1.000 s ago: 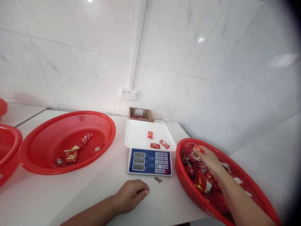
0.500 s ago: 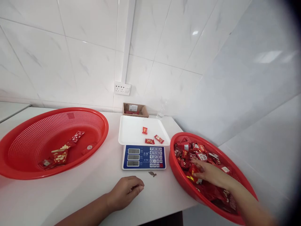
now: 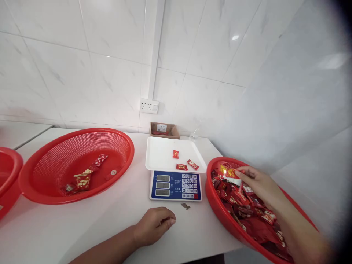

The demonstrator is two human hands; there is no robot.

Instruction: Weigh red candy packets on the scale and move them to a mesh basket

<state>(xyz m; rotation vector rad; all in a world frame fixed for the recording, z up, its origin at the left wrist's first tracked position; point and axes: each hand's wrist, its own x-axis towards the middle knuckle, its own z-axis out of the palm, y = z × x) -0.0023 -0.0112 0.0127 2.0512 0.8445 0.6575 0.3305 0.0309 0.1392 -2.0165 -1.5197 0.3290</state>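
At the left, a red basket (image 3: 68, 146) is sitting on the white table (image 3: 82, 223) with a few packets (image 3: 83, 180) lying inside. Next, the left hand (image 3: 155, 225) is resting on the table, its fingers curling loosely in; whether it is holding anything, I cannot tell. Beyond it a scale (image 3: 177, 186) is carrying three sweets (image 3: 175, 154) on its tray (image 3: 156, 157). Farther right, well apart from the left hand, a red-and-gold wrapper (image 3: 230, 174) is hanging from the right hand (image 3: 253, 179), whose thumb and fingers are pinching its edge above the full basket (image 3: 211, 198)
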